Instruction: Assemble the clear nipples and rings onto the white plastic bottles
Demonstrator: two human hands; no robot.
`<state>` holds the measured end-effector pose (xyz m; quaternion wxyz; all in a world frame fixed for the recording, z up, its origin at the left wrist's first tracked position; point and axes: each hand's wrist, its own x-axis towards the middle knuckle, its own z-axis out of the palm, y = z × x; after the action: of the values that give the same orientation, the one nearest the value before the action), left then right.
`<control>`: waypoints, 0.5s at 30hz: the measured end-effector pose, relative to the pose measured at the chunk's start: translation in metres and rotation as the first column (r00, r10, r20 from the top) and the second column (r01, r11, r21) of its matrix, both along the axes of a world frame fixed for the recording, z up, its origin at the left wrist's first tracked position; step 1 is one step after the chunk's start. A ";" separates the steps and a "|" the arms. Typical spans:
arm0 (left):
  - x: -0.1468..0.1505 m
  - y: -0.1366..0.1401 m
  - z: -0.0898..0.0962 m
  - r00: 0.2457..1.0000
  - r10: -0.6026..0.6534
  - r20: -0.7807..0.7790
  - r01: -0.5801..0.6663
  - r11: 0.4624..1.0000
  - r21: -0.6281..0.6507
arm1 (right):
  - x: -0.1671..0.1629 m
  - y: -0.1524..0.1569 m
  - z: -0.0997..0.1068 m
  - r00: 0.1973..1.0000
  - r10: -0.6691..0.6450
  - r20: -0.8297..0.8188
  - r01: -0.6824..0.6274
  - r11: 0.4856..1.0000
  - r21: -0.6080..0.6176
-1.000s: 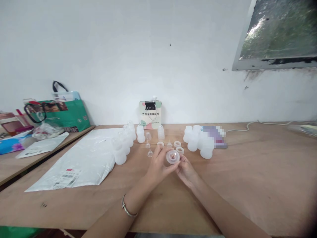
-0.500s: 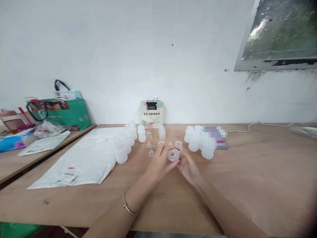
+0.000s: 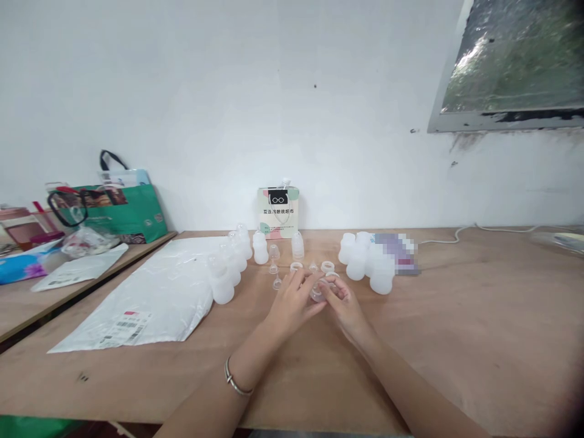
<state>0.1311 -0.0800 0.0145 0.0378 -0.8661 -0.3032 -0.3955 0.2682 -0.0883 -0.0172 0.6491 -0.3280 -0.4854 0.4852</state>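
Note:
Just above the table, a clear round baby bottle collar (image 3: 317, 293) sits between my two hands, partly covered by fingers. My left hand (image 3: 294, 299) is closed around its left side. From the right, my right hand (image 3: 347, 306) grips it too, with the thumb pressed over its opening. Whether a nipple is inside the collar cannot be made out. Beyond the hands are two loose collar rings, one white ring (image 3: 327, 266) and another ring (image 3: 296, 266). Clear nipples (image 3: 277, 282) stand to the left of my left hand, with a clear cap (image 3: 274, 251) behind them.
Frosted bottles with tops (image 3: 222, 286) form a row at the left, by a white plastic mailer (image 3: 150, 292). More frosted bottles (image 3: 381, 280) cluster at the right. A paper bag (image 3: 278, 213) stands against the wall; a green bag (image 3: 123, 213) is far left.
My right thumb has moved onto the collar's opening, and the right fingers have curled in. The collar is more covered now. The view has shifted slightly.

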 end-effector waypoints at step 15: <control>-0.001 -0.010 0.008 0.955 -0.144 0.259 0.130 0.989 0.069 | 0.003 -0.005 0.009 0.930 0.242 -0.276 -0.275 0.957 -0.087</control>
<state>0.1304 -0.0901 0.0228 -0.0080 -0.8235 -0.2345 -0.5165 0.2710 -0.0936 -0.0086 0.6162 -0.2337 -0.4031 0.6349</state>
